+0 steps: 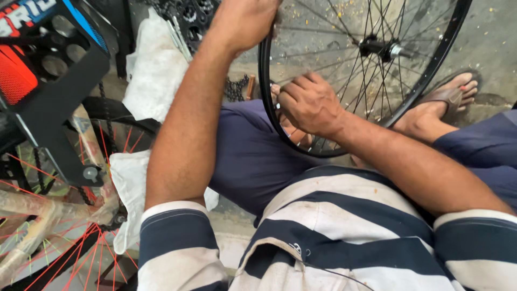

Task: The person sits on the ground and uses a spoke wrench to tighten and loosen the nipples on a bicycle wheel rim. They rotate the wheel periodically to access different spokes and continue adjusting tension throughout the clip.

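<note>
A black wheel (431, 59) stands upright on the floor (495, 37) between the person's knees, its rim resting against the left thigh and its hub (385, 49) near a sandalled foot (449, 97). To the left leans a bike (48, 161) with red spokes, partly wrapped in white cloth (153, 70). The left hand (245, 21) grips the rim at the top, fingers clenched around it, while the right hand (309, 102) sits curled at the spokes just inside the rim; what its fingers pinch cannot be told.
</note>
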Available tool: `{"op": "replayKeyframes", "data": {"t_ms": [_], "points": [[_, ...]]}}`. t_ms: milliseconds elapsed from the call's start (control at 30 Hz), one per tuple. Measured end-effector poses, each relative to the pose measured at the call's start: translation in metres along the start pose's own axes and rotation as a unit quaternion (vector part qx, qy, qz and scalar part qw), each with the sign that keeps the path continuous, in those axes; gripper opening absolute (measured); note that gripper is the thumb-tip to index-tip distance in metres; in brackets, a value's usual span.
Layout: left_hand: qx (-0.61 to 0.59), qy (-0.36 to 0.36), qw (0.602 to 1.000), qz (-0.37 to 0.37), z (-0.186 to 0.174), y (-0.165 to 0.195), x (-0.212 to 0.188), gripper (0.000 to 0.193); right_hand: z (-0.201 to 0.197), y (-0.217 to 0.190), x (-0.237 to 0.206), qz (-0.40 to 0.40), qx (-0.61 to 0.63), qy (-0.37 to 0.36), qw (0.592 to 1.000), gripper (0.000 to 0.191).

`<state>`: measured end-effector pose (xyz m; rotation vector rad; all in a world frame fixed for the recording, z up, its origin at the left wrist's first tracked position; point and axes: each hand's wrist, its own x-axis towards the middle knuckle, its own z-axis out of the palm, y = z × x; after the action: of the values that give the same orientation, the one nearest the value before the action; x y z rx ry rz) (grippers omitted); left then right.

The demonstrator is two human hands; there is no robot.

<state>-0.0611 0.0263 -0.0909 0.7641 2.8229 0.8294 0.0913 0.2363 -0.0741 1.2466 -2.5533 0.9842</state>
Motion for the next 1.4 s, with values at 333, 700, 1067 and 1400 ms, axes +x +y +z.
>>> {"op": "replayKeyframes", "data": {"t_ms": [333,700,1067,1400], "points": [[-0.067,-0.017,0.991,-0.112,-0.049,0.045,0.001,0.042,-0.021,0.006,0.000,0.103,0.234,-0.063,0.965,0.018],[-0.035,-0.015,0.991,-0.127,-0.052,0.046,-0.004,0.048,-0.027,0.025,0.018,0.104,0.185,0.056,0.976,0.022],[-0.025,-0.044,0.974,-0.223,-0.058,0.058,0.008,0.065,-0.013,0.035,0.031,0.216,0.309,0.016,0.926,0.030],[-0.033,-0.055,0.966,-0.250,-0.063,0.070,0.008,0.067,-0.016,0.049,0.054,0.088,0.335,-0.146,0.927,0.046]]}}
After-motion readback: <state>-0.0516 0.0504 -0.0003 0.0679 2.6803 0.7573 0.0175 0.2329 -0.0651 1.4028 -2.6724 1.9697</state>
